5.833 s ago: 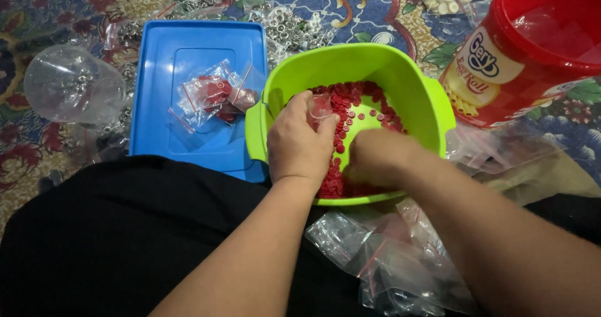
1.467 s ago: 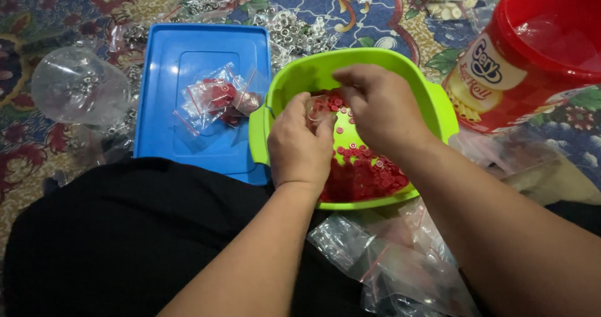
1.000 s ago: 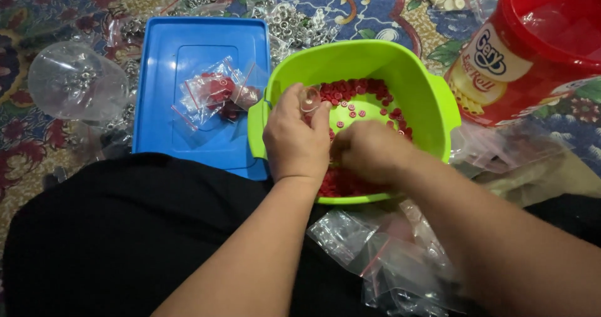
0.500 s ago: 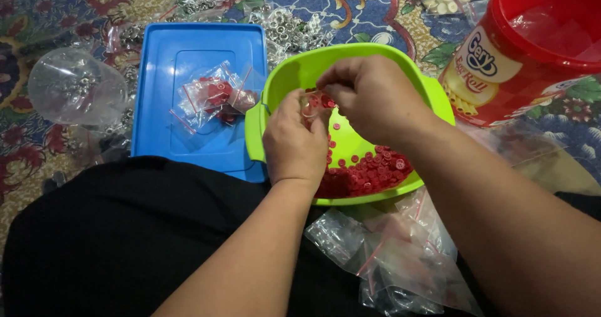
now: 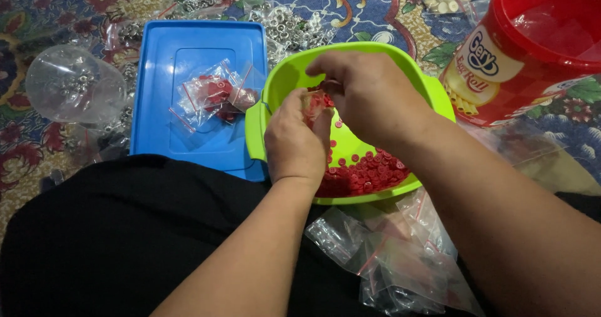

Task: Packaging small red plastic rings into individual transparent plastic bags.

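The small clear bag [image 5: 311,104] sits pinched at the top of my left hand [image 5: 296,143], held up over the green bowl [image 5: 432,95] so that anything slipping past its mouth falls back among the red buttons [image 5: 366,173] rather than onto the carpet. My left fingers are closed around that bag, thumb and forefinger keeping it upright; how far its mouth is spread I cannot tell, since my right hand covers it. My right hand [image 5: 369,92] hovers just above and touching the bag's top, fingertips bunched together as if pinching a few buttons, though the buttons themselves are hidden under the fingers. The bulk of the red buttons lies heaped in the near part of the bowl, just below and to the right of my left hand, within easy reach of both. The bowl rests against my lap on black cloth [image 5: 125,229], with a loose pile of empty clear bags [image 5: 388,260] just in front of it. To the left lies a blue lid [image 5: 163,142] carrying a few filled bags [image 5: 213,95] of red pieces, set apart from the bowl. A red tub [image 5: 532,54] stands to the right, and a clear plastic cup [image 5: 72,85] lies on its side at far left on the patterned carpet [image 5: 37,154].
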